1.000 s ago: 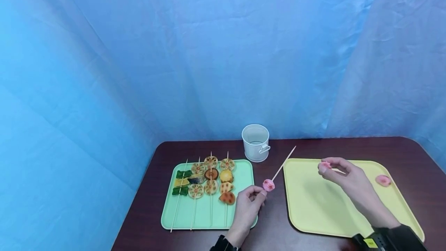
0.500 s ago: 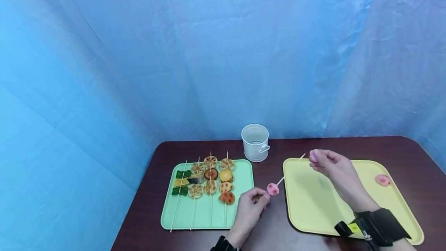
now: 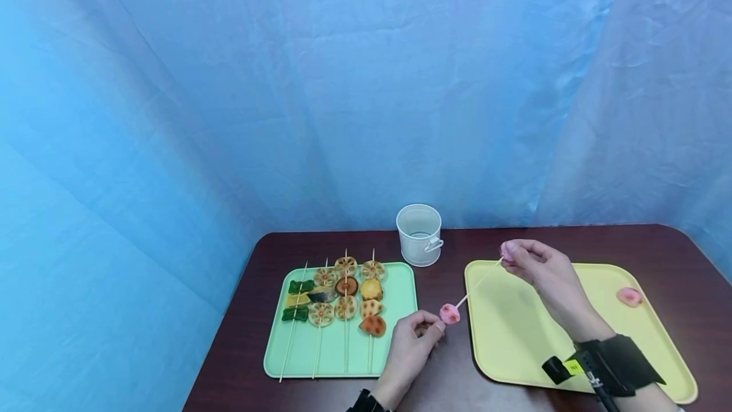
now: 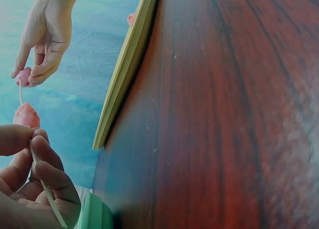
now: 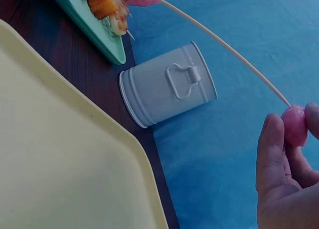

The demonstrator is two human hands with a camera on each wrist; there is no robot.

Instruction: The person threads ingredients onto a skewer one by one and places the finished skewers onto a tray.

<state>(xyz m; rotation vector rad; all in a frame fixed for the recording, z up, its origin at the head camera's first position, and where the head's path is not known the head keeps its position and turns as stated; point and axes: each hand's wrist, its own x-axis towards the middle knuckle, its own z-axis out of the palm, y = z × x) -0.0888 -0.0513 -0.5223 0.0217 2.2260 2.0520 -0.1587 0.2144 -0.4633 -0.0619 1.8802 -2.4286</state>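
My left hand [image 3: 408, 345] pinches a thin wooden skewer [image 3: 480, 283] just below a pink food piece [image 3: 450, 313] threaded on it. In the left wrist view the skewer's lower end runs down across the curled fingers [image 4: 55, 181]. At the skewer's far tip, my right hand [image 3: 546, 278] pinches a second pink food piece [image 5: 295, 125] between thumb and fingers. The right wrist view shows the tip meeting this piece. A third pink piece [image 3: 630, 296] lies on the right side of the yellow tray [image 3: 532, 342], under and beyond the right hand.
Left of the hands, a green tray [image 3: 274, 358] bears several loaded skewers with lotus slices, green pieces and browned pieces. A small white bucket [image 3: 419, 234] stands at the back between the trays. Blue curtain [image 3: 366, 94] hangs behind the dark table [image 3: 443, 361].
My right hand has moved left and up with its pink piece, onto the skewer's tip. The left hand has shifted slightly right, and the skewer leans further right.
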